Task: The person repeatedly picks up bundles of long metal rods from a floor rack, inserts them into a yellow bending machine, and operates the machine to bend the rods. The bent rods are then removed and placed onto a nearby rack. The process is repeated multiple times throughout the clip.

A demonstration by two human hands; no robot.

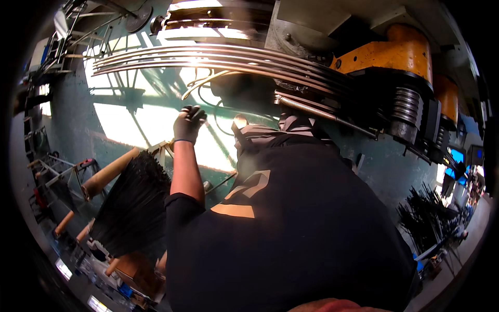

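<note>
My left hand [189,125] wears a dark grey glove and hangs over the sunlit floor. Its fingers are loosely bent and slightly apart, and I see nothing held in it. In front of it, apart from the fingers, several long metal rods [208,58] run side by side into the machine. A pale bent hose or cable [200,85] lies between the rods and this hand. My right hand does not show; my dark shirt fills the lower middle.
An orange machine arm [387,54] with a ribbed metal cylinder [406,106] stands at the far right. A spring-wrapped bar [322,114] juts out before my body. To my left, a big bundle of thin black rods [132,203] rests beside brown cardboard tubes [109,174]. Another black bundle [423,216] is at right.
</note>
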